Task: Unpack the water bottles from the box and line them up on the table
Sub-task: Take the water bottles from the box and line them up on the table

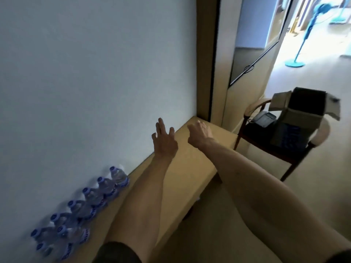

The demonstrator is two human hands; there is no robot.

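Note:
Several clear water bottles (pixel 89 202) with blue caps stand in a row along the wall at the left end of the light wooden table (pixel 182 179). The cardboard box (pixel 302 114) sits open on a dark chair (pixel 269 141) to the right of the table, its flaps folded out and its inside dark. My left hand (pixel 164 141) is stretched out over the middle of the table, fingers spread, holding nothing. My right hand (pixel 199 133) reaches beside it toward the table's far end, fingers relaxed and empty. Both hands are well short of the box.
A pale wall runs behind the table. A door frame (pixel 212 63) and a mirror panel stand past the table's far end. A telephone (pixel 265 118) lies on the chair beside the box. A blue standing fan (pixel 300 54) is in the bright room beyond.

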